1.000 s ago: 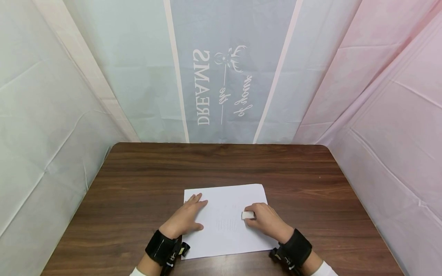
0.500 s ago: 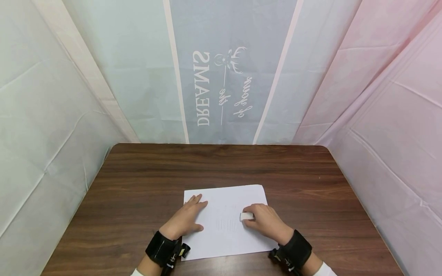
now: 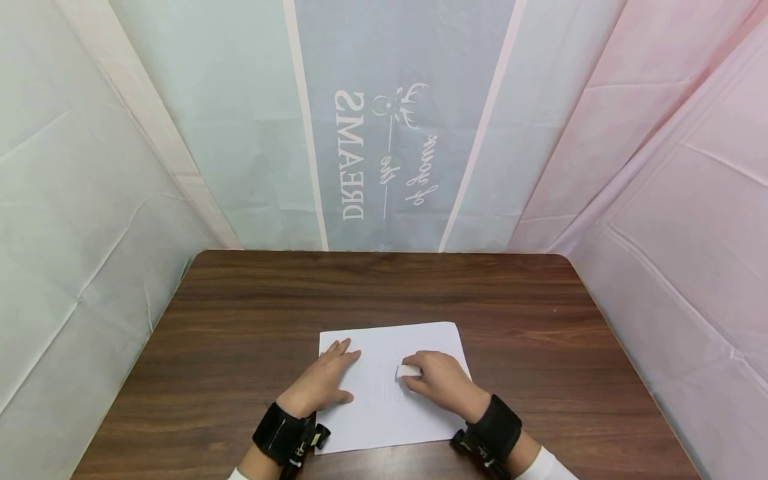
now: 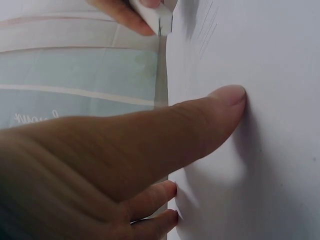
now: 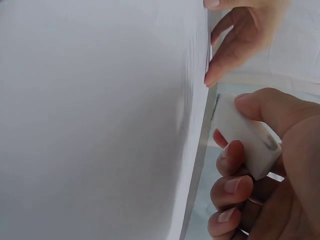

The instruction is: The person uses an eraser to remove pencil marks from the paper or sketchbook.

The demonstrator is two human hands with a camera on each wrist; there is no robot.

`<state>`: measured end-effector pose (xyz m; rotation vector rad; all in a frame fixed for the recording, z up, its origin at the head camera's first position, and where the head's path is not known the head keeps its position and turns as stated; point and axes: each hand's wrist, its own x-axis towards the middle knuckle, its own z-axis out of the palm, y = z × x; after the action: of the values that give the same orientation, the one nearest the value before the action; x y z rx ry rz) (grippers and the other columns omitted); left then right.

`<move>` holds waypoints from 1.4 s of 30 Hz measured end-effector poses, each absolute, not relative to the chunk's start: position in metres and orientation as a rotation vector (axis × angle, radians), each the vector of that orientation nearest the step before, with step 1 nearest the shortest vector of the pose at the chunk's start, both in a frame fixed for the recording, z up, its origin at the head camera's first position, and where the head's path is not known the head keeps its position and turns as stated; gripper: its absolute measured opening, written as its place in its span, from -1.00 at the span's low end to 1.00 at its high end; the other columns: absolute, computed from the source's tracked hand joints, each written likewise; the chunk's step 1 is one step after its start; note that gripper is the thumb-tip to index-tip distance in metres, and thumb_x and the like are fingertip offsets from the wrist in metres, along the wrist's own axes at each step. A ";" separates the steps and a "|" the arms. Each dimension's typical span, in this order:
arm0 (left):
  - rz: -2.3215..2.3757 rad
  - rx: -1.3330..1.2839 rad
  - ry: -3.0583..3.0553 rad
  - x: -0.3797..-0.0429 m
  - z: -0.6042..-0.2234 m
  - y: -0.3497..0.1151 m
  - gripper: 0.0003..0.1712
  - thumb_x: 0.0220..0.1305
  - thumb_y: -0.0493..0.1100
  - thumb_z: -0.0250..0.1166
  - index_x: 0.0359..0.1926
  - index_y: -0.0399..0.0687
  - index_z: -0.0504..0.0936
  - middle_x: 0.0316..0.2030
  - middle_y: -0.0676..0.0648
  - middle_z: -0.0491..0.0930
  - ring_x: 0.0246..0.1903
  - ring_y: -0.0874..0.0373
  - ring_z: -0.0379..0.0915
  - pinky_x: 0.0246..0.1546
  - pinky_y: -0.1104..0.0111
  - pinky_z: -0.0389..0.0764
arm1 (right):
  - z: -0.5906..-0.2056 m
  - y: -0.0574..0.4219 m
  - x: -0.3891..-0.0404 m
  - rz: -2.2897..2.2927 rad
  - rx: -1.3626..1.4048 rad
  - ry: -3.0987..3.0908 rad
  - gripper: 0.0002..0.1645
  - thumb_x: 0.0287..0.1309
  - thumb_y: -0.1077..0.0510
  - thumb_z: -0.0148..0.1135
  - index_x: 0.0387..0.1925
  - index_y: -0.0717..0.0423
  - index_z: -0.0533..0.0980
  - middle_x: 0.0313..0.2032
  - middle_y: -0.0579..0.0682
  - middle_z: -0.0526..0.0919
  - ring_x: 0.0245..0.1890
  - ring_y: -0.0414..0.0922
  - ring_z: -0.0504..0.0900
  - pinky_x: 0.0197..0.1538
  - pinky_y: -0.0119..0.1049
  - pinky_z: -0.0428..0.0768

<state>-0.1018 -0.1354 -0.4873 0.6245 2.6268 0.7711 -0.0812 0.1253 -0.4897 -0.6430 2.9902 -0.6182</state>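
A white sheet of paper (image 3: 390, 427) lies on the table, with several thin pencil lines (image 4: 207, 30) near its middle. My left hand (image 3: 321, 380) rests on the sheet's left part, fingers spread and thumb pressing the paper. My right hand (image 3: 443, 380) pinches a white eraser (image 5: 245, 132) between thumb and fingers. The eraser has dark smudges on its end and edge. In the head view it sits over the paper just right of the pencil lines; whether it touches the sheet is hard to tell.
The dark wood table (image 3: 252, 300) extends around the paper. A pale curtain (image 3: 258, 133) with printed lettering hangs behind its far edge, and light cloth walls stand at the left and right. Each wrist wears a black strap (image 3: 495, 427) with a small camera.
My right hand has moved left with the eraser, toward the pencil lines, and fewer lines show at their right end. My left hand has stayed in place on the paper.
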 end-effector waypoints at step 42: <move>0.764 0.629 2.623 -0.102 -0.492 -0.135 -0.12 -0.04 -0.22 0.62 0.34 -0.25 0.49 0.49 -0.39 0.21 0.51 -0.37 0.06 0.47 -0.22 0.19 | -0.500 0.078 -0.088 -0.518 -0.884 2.880 -0.67 0.21 -0.01 0.41 -0.04 0.03 0.72 -0.23 -0.14 0.78 -0.25 -0.29 0.72 -0.14 -0.35 0.69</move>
<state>-0.1022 -0.1353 -0.4919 0.6294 2.6230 0.7635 -0.0876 0.0784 -0.4998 -0.8836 2.8798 -0.5184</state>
